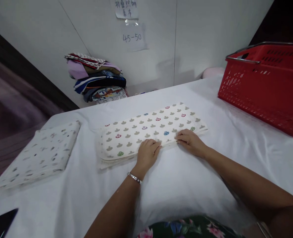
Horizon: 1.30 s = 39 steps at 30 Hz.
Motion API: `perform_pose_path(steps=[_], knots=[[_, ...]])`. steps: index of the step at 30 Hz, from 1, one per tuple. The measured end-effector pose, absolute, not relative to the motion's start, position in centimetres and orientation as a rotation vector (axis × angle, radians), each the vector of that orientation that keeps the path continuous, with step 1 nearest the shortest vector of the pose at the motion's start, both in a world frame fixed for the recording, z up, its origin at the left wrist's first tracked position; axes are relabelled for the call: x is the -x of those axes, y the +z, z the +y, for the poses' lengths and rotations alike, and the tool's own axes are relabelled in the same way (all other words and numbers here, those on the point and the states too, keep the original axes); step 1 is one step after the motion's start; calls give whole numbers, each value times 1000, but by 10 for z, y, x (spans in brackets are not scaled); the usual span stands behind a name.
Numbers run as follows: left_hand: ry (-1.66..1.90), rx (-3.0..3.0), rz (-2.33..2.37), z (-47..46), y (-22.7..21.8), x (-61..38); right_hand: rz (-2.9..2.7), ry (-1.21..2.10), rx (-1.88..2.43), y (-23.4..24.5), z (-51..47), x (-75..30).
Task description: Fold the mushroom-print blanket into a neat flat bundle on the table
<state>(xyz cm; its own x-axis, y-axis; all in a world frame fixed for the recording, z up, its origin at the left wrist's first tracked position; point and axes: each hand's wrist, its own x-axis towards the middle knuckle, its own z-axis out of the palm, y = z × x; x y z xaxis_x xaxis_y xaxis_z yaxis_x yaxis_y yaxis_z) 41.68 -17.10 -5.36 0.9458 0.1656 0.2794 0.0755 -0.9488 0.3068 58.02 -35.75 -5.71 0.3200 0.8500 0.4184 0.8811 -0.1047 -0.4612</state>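
A white tablecloth (136, 132) printed with grey, red, blue and green mushrooms lies folded into a long, layered strip in the middle of the table. My left hand (147, 154) is closed on its near edge, fingers on top and close together. A short way to the right, my right hand (191, 142) pinches the same edge, the thumb tucked low by the layers. The undersides of the fingers are hidden. At the left, apart from both hands, rests another folded white cloth (44, 152) with small scattered prints.
White fabric (87, 198) covers the table. A red plastic basket (265, 89) with metal handles stands at the right. Beyond the far edge is a stack of folded textiles (99, 77) against the wall. A dark phone (1, 224) lies at the lower left corner.
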Motion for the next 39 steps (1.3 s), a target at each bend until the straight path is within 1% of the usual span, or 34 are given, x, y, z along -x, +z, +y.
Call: perform_pose_path(steps=[10, 19, 30, 33, 35, 37, 39], knots=[[449, -2856, 150, -171, -52, -417, -1591, -64, 1925, -59, -359, -584], [518, -2917, 58, -170, -54, -418, -1761, -301, 1985, -63, -359, -586], [537, -2905, 25, -167, -57, -418, -1639, -187, 1854, -59, -364, -584], [554, -2882, 22, -167, -57, -418, -1447, -327, 1886, -56, -379, -600], [564, -2868, 21, -167, -56, -417, -1137, -440, 2023, -51, -394, -617], [566, -2864, 25, -168, -56, -417, -756, -361, 2232, -45, -409, -632], [568, -2864, 25, -168, -56, -417, -482, -124, 2402, -40, -421, -643]])
